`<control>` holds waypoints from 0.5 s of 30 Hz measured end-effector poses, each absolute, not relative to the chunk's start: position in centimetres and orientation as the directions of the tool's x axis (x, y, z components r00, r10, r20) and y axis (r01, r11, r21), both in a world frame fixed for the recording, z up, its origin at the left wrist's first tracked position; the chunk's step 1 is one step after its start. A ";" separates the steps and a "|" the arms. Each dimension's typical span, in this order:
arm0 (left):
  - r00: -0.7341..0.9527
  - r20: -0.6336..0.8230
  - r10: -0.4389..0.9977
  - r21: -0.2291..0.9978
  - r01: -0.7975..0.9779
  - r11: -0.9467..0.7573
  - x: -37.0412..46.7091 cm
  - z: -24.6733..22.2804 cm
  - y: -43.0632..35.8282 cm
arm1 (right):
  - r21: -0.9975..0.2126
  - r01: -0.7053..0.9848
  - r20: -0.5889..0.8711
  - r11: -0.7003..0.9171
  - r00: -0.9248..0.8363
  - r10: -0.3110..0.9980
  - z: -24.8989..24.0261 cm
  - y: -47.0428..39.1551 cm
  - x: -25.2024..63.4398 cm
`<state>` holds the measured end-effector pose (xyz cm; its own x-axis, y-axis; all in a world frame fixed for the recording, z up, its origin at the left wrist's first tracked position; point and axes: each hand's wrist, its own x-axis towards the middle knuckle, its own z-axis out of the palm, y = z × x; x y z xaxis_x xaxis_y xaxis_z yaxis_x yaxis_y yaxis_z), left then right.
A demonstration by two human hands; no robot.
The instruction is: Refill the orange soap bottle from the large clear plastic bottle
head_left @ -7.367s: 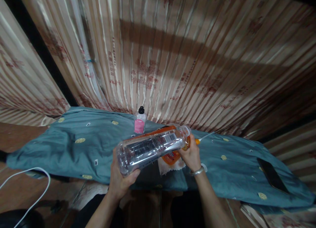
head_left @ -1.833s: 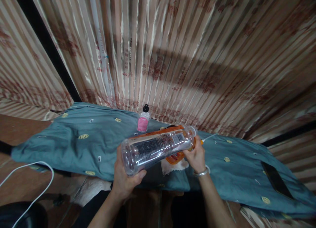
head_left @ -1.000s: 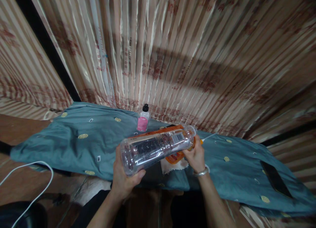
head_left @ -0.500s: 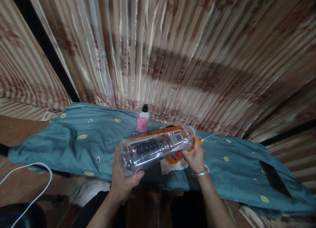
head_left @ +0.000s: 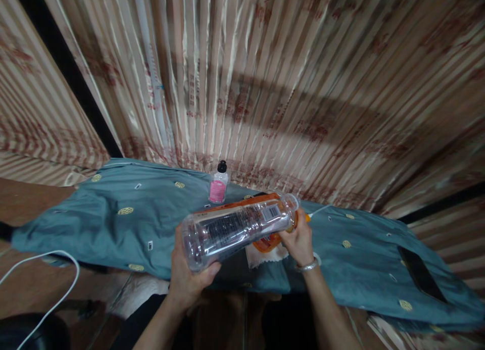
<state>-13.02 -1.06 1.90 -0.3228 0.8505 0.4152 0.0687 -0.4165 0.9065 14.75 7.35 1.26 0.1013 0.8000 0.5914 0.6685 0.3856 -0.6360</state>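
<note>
"While both hands are raised, where is the clear bottle (head_left: 235,228)?"

"It is between them, over the middle of the surface (head_left: 151,223), with its long axis running from the base at left to the neck at right, which points slightly toward the far edge."

"And the fingers?"

"Those of the left hand (head_left: 184,280) are clamped on its base. Those of the right hand (head_left: 301,243) are bent near its neck; whether they grip it or the orange bottle (head_left: 266,243), I cannot tell."
</note>
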 end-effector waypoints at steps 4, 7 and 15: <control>-0.306 0.422 0.854 0.904 0.069 -0.422 -13.0 2.2 -1.1 | -0.632 0.671 0.594 0.387 0.099 0.798 1.2 7.5 14.8; -0.309 0.411 0.858 0.908 0.057 -0.415 -12.9 2.7 -1.1 | -0.622 0.682 0.601 0.385 0.101 0.793 1.2 7.5 14.8; -0.312 0.407 0.859 0.910 0.057 -0.411 -12.9 2.9 -1.1 | -0.622 0.678 0.602 0.392 0.094 0.793 1.2 7.4 14.8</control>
